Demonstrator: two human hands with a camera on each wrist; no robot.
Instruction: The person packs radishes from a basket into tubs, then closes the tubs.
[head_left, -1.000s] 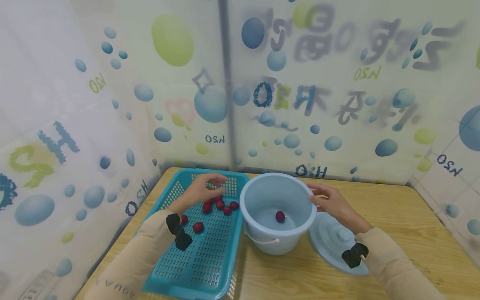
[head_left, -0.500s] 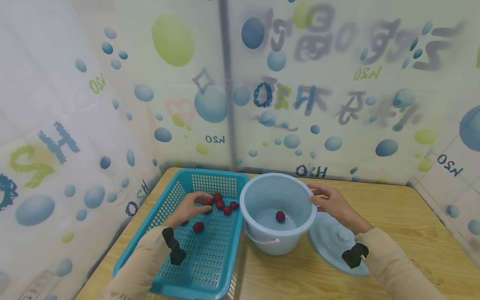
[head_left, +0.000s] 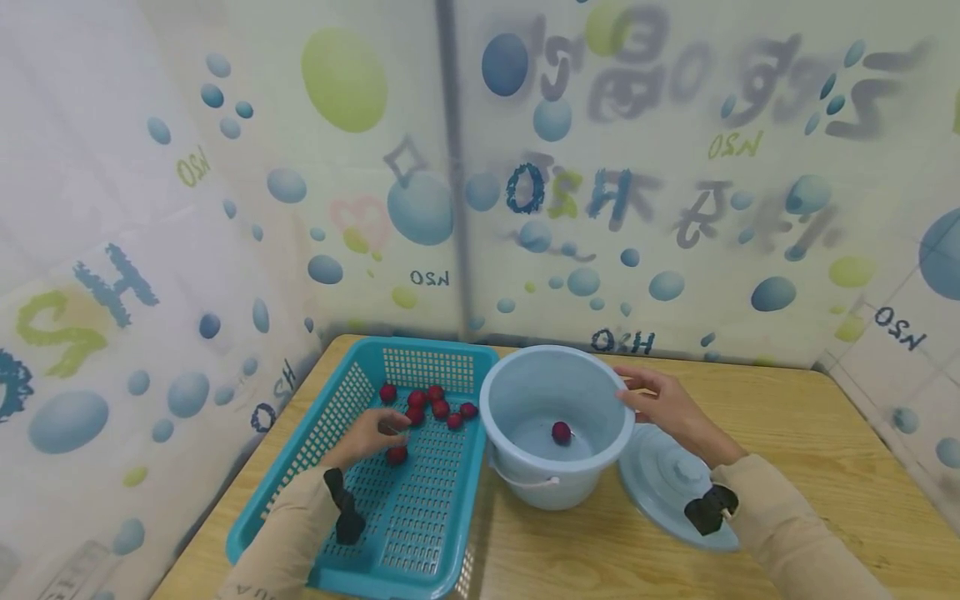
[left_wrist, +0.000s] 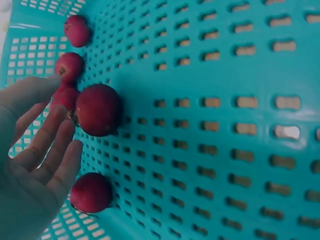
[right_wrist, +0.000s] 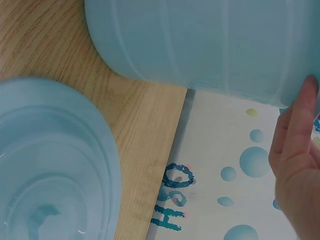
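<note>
The person wears beige long sleeves (head_left: 787, 517), with a black strapped device (head_left: 708, 510) at each wrist; hands bare.

Basket (head_left: 420, 517): teal, slotted. Fruits (head_left: 438, 407): dark red. Bucket (head_left: 557, 467), lid (head_left: 660, 500): pale blue. Table (head_left: 787, 467): light wood grain. Curtain (head_left: 600, 208) behind: white, blue-green bubbles.

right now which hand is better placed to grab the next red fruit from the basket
Left. The left hand is already inside the teal basket, fingers open and right beside a red fruit. The right hand rests on the rim of the blue bucket, across from the basket, steadying it.
</note>
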